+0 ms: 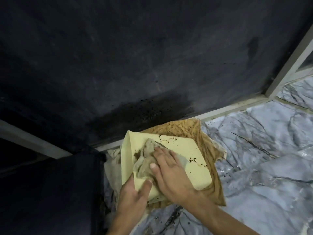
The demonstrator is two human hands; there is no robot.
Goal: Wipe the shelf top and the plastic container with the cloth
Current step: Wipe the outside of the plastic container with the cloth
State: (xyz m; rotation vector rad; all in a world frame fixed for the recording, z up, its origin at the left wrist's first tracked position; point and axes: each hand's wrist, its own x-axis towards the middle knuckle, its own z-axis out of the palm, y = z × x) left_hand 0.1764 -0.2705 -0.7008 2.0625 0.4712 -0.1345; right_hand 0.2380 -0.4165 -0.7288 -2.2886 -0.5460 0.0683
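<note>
A pale yellow plastic container (191,160) lies on the shelf top (262,158), which is covered in a grey marble-patterned sheet. Dark specks and smears dot the container's flat face. My right hand (171,172) presses a crumpled beige cloth (145,156) flat against that face. My left hand (133,194) grips the container's near left corner, with the thumb on top. A brown stained sheet (183,128) lies under the container.
A black wall (135,56) rises behind the shelf, with dark splatter low down. A pale frame strip (237,106) runs along the shelf's back edge and up at the right. A dark object (59,192) stands at the left. More pale fabric (113,155) bunches beside the container.
</note>
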